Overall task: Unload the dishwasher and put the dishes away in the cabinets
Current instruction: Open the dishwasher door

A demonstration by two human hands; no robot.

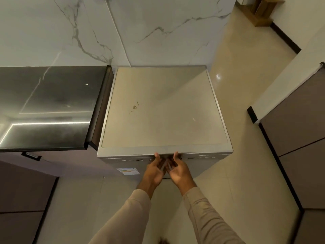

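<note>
A free-standing steel dishwasher [163, 111] stands against the marble wall, seen from above, with its door closed. My left hand [154, 171] and my right hand [179, 170] are side by side, palms up, at the middle of the door's top edge. The fingers of both hands curl up into the recessed handle [167, 156] below the control strip. The fingertips are hidden inside the recess. No dishes are visible.
A dark glossy countertop [45, 106] adjoins the dishwasher on the left, with a drawer handle [31, 156] and brown cabinet fronts [21, 199] below. More cabinets [299, 147] stand at the right. Beige tiled floor [246, 173] lies around the dishwasher. A wooden stand [262, 13] sits far back.
</note>
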